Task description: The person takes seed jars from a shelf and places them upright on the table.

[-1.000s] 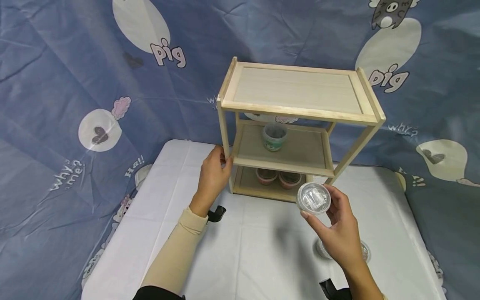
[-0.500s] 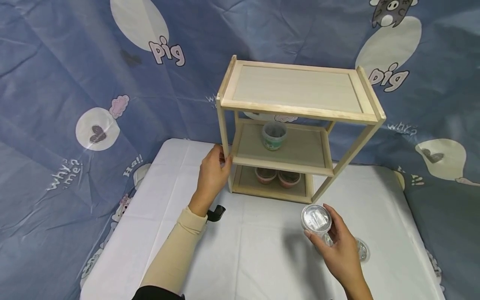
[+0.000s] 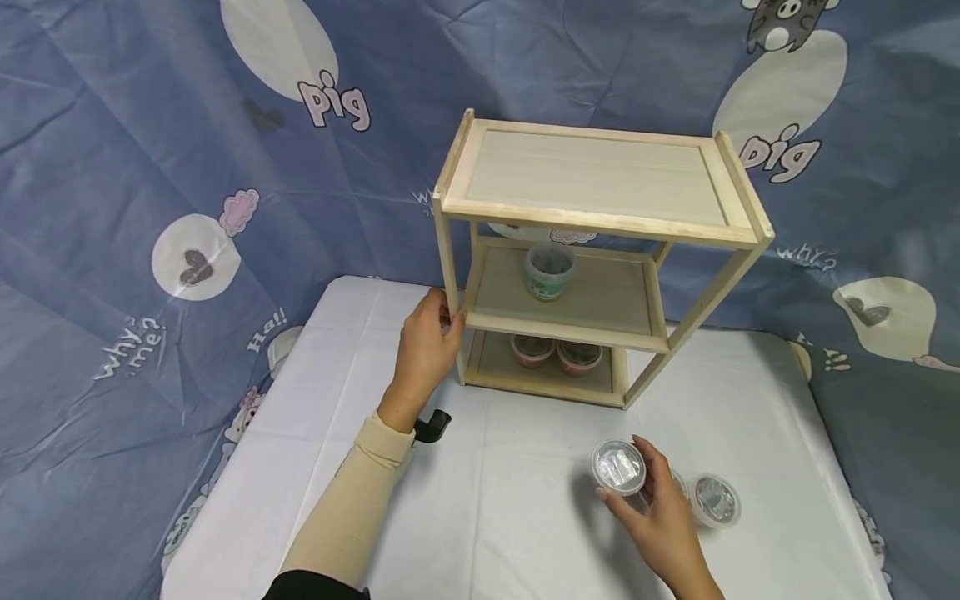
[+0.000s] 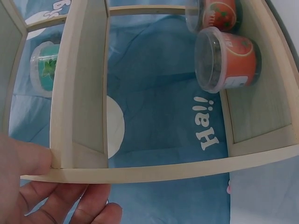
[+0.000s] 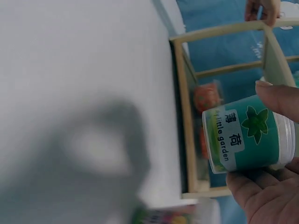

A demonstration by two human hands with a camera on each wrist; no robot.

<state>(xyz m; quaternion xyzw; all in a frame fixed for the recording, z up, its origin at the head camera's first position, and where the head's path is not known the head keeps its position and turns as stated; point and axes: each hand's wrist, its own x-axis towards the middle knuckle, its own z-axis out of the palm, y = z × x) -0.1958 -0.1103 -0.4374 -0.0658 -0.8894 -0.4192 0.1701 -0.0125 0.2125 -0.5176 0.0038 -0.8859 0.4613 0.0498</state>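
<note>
My left hand (image 3: 426, 346) grips the front left post of a small three-tier wooden shelf (image 3: 592, 179), thumb on one side and fingers on the other. In my right hand (image 3: 663, 521) is a clear plastic tub (image 3: 618, 467), pinched between thumb and fingers in front of the shelf's right end. The right wrist view shows its green label (image 5: 254, 130) with a leaf and "my little garden". A similar green-labelled tub (image 3: 549, 275) stands on the middle tier. Two red-labelled tubs (image 3: 532, 352) sit side by side on the bottom tier.
On the white-clothed table (image 3: 525, 517), a clear-lidded tub (image 3: 716, 500) stands right of my right hand, with another partly hidden behind the fingers. A blue patterned cloth (image 3: 360, 192) hangs behind the shelf. The right wrist view catches a blurred colourful tub (image 5: 173, 214) low down.
My right hand has drawn the tub back from the shelf's lower right corner, towards me and lower. The tubs on the table show more now. My left hand stays on the post.
</note>
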